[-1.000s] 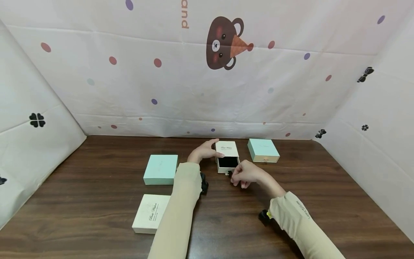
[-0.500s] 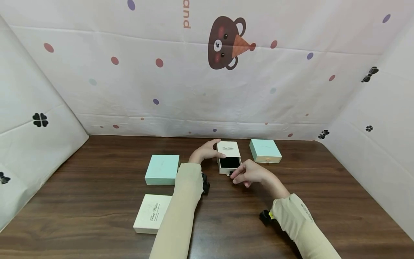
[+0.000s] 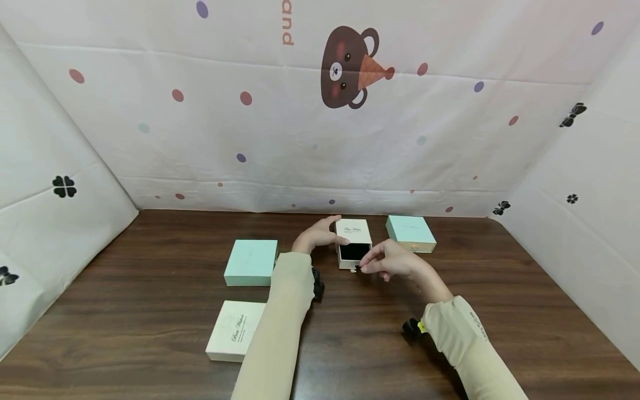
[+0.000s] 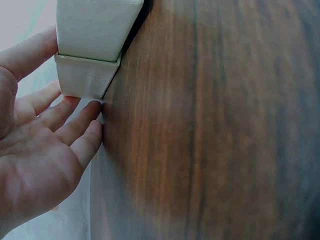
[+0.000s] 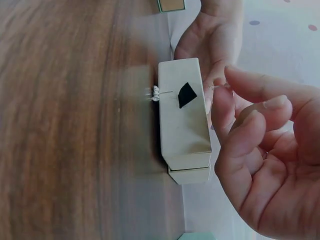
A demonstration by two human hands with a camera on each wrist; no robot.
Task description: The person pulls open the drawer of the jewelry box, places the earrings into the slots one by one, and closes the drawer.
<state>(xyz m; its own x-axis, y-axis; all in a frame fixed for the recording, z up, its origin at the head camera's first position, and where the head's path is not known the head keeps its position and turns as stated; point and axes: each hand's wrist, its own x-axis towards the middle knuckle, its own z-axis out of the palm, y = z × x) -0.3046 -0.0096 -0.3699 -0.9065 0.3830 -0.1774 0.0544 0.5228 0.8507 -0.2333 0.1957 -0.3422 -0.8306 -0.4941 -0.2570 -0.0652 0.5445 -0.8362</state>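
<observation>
Sleeve (image 3: 277,328) part-hides cream box (image 3: 230,330); mint box (image 3: 410,229) near drawer box (image 3: 352,229).

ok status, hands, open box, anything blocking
Left hand holding white box; right hand near black tab, grip unclear. Drawer partly open. No obstruction seen.

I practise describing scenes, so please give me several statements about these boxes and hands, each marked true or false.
1. The left hand touches the back white box. True.
2. The drawer of that box is fully shut. False: it is partly out.
3. The right green box stands further back than the left green box. True.
4. The right sleeve hides part of the front white box. False: the left sleeve does.
5. The right hand rests on the right green box. False: it is near the drawer.
</observation>
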